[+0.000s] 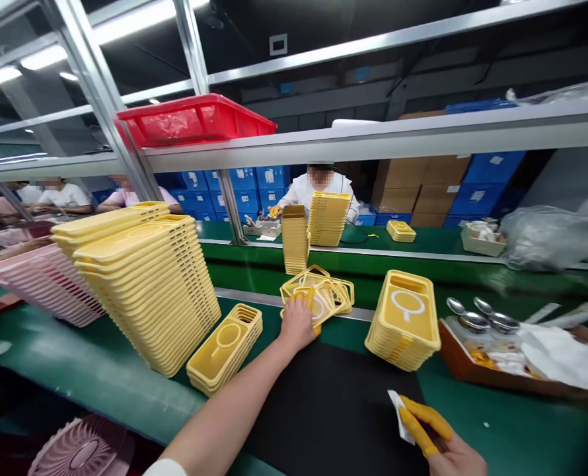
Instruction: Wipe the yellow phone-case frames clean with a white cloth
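My left hand (298,322) stretches to a loose heap of yellow phone cases (343,291) past the black mat. Its yellow-covered fingers are closed on the near phone case (318,308), which bears a white ring; part of it is hidden by the hand. My right hand (442,433), low at the right, pinches a small folded white wipe (400,416) between yellow-covered fingertips. A nested stack of yellow cases (407,320) with a white ring and short bar on top stands between the heap and the right-hand box. Left of my forearm lies a lower stack (227,347).
Tall nested yellow stacks (145,284) and a pink stack (51,281) stand at left. A box (526,377) with metal-topped dispensers and white wipes is at right. Beyond the green divider a co-worker (318,188) sits behind more stacks. A red tray (195,122) rests on the overhead shelf.
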The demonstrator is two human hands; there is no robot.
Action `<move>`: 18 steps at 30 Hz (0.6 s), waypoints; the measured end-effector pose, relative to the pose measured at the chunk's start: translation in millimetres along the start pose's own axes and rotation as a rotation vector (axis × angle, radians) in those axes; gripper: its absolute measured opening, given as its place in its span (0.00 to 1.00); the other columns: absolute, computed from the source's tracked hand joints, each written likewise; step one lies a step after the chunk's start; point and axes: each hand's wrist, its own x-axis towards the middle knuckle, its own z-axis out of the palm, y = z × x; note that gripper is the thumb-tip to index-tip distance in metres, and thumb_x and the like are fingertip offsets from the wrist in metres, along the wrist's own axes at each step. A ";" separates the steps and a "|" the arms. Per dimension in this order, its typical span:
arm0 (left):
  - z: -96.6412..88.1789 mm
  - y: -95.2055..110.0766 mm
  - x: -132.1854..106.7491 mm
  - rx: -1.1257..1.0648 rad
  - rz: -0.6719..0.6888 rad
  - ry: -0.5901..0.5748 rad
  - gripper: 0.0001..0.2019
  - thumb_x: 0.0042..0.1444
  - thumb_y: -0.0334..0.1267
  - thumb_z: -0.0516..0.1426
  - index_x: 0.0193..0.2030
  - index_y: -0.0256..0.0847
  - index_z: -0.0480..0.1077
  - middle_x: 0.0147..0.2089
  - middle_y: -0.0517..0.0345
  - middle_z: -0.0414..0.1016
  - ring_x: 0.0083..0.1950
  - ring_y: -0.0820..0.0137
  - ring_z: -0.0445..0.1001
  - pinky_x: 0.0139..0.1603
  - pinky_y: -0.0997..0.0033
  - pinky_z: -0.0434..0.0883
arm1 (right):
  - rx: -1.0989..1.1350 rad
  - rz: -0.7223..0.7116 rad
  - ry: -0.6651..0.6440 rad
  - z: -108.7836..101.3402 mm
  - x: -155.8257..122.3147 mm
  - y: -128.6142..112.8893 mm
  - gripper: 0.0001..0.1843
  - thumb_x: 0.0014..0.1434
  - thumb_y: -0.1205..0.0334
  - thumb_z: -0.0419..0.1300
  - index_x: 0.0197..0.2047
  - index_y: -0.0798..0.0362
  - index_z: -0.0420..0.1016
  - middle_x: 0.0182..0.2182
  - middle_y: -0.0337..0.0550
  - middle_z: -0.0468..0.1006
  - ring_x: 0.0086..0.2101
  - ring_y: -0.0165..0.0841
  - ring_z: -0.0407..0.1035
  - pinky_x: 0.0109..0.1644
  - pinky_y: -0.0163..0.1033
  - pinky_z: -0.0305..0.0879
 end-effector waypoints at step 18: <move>4.4 5.9 -173.1 -0.459 0.219 -0.221 0.53 0.46 0.52 0.64 0.67 0.45 0.30 0.63 0.41 0.57 0.65 0.49 0.52 0.61 0.40 0.58 | -0.663 -0.897 -0.370 80.1 -57.6 -72.7 0.12 0.56 0.71 0.52 0.31 0.48 0.75 0.28 0.42 0.73 0.34 0.37 0.62 0.40 0.45 0.61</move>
